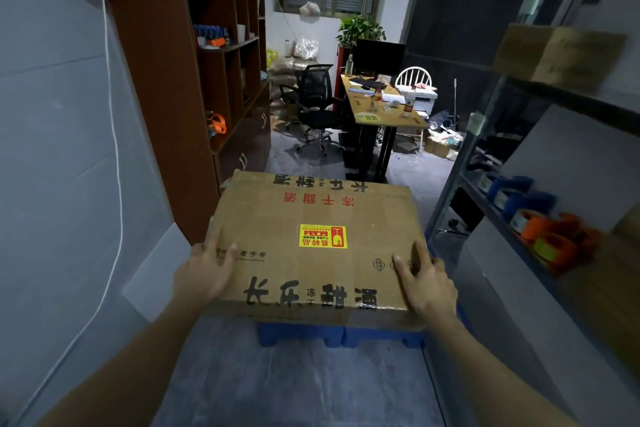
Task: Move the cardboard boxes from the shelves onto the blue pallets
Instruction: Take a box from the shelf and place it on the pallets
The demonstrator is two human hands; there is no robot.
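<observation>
Both arms reach forward, left grip point(202, 276) and right grip point(427, 282) set apart, thumbs stretched inward.

I am seeing the cardboard box point(317, 246) lying on the pallets point(341, 336), near and central. My left hand point(202, 276) is resting on its near left corner, my right hand point(427, 282) on its near right corner. A bookcase point(162, 80) is standing left, shelving point(502, 211) right, a desk point(384, 104) far behind.
</observation>
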